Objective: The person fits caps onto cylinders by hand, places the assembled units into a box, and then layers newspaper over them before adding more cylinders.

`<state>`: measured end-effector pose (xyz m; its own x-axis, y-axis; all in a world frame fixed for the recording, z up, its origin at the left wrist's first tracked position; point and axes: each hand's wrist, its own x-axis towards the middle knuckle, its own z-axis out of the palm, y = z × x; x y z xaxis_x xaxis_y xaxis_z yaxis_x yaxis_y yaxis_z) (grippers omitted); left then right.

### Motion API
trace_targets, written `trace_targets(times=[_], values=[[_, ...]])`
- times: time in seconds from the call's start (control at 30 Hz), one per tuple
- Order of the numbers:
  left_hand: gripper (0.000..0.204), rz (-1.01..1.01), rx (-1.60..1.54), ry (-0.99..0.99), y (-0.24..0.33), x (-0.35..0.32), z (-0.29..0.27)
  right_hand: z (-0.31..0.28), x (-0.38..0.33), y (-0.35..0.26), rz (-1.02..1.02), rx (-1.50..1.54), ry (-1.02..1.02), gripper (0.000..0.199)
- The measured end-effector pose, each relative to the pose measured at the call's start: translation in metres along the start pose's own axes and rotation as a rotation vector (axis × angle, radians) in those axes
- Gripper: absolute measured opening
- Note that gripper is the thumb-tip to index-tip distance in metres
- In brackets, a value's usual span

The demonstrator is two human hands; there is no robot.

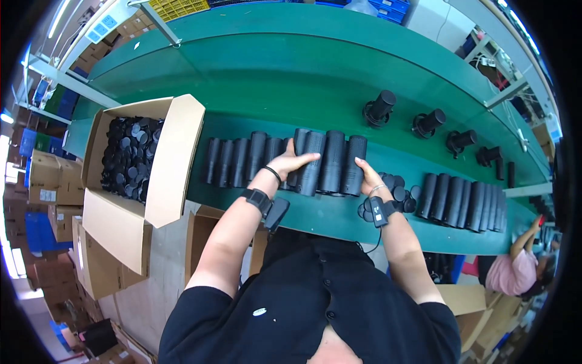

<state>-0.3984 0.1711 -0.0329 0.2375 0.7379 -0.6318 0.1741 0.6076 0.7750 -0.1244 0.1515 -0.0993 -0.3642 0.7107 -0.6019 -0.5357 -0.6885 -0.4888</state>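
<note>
Between my two hands stands a cluster of black plastic cylinders (pixel 333 164) with perforated walls, upright and side by side on the green workbench. My left hand (pixel 292 164) presses against the cluster's left side, its thumb across the front of one cylinder. On the right side my right hand (pixel 369 178) has its fingertips against the outermost cylinder. More black cylinders (pixel 239 161) stand in a row left of my left hand. Small black discs (pixel 398 193) lie loose just right of my right hand.
An open cardboard box (pixel 163 164) full of black discs (pixel 130 151) is at the left. Another cylinder group (pixel 461 203) stands at the right. Several black fittings with upright tubes (pixel 382 109) line the bench's back right (pixel 273 91). A person in pink (pixel 515 273) is at far right.
</note>
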Motion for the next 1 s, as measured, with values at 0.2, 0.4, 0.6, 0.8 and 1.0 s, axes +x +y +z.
trace_targets(times=[0.2, 0.4, 0.6, 0.8, 1.0], values=[[0.128, 0.020, 0.240, 0.225, -0.026, 0.025, 0.012, -0.027, -0.001, -0.005, 0.054, -0.209, 0.089, 0.061], [0.095, 0.192, 0.657, 0.503, -0.022, 0.005, 0.006, -0.011, -0.018, 0.002, -0.044, -0.327, 0.263, 0.087], [0.079, 0.242, -0.116, 0.073, -0.018, -0.005, -0.028, -0.041, -0.005, 0.029, -0.312, -0.713, 0.517, 0.088], [0.079, 0.415, 0.722, 0.425, -0.043, 0.014, -0.087, -0.063, 0.014, 0.042, -0.440, -1.289, 0.769, 0.084], [0.060, 0.579, 0.986, 0.616, -0.002, -0.007, -0.042, -0.050, 0.002, 0.045, -0.527, -1.162, 0.677, 0.079]])
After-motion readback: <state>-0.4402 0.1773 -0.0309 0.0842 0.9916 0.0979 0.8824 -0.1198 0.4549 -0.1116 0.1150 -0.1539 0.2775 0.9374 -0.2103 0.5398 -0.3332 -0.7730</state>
